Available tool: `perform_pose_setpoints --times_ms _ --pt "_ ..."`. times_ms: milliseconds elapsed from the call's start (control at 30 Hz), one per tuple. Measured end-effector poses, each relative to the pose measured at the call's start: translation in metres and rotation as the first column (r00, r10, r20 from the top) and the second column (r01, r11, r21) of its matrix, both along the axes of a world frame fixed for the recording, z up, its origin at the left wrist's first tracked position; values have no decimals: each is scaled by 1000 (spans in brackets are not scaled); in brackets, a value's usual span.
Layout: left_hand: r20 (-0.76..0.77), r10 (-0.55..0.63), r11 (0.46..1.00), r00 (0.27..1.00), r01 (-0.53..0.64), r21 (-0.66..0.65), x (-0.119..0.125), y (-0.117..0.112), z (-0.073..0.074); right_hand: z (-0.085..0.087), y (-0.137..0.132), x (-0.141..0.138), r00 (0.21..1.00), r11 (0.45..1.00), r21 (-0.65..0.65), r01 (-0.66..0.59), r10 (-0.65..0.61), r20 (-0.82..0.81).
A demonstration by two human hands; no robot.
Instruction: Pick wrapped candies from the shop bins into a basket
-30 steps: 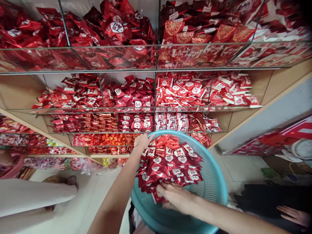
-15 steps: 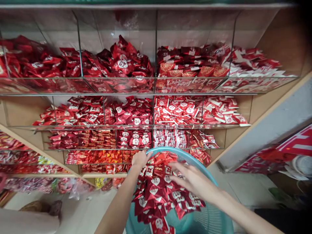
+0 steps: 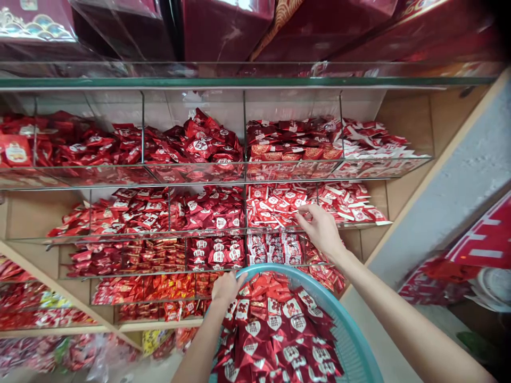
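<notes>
Currently, the left hand (image 3: 224,289) is clasping the far rim of a turquoise basket (image 3: 356,332), where dark red packets (image 3: 275,332) are lying piled. Farther off, the right hand (image 3: 321,230) is hovering by red-and-white packets (image 3: 275,205) on wooden, glass-fronted shelves (image 3: 35,213), its fingers curling narrowly; I cannot tell whether they are holding anything. A grey wall (image 3: 451,186) is standing at right.

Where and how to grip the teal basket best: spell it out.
Take the teal basket's rim, probably with both hands: the left hand holds it at the far-left side, so bring the right hand onto the right edge from outside. The visible rim is a curved band around the red packets heaped inside, likely easy to wrap.
</notes>
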State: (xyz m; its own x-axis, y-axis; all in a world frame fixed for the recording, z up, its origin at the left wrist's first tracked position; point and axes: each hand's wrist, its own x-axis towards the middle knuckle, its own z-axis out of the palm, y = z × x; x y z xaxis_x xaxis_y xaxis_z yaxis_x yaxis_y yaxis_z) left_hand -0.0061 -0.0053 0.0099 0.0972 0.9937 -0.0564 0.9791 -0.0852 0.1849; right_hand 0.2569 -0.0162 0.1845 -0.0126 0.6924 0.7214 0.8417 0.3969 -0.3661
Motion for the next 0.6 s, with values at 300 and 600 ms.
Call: perform_pose_setpoints --times_ms 300,600 --pt "-5 6 1000 1000 -6 27 -1 2 -6 14 22 -46 960 999 -38 27 -16 279" --pt "20 8 1000 1000 -9 23 -2 2 -8 16 38 -46 908 992 -68 110 -72 413"
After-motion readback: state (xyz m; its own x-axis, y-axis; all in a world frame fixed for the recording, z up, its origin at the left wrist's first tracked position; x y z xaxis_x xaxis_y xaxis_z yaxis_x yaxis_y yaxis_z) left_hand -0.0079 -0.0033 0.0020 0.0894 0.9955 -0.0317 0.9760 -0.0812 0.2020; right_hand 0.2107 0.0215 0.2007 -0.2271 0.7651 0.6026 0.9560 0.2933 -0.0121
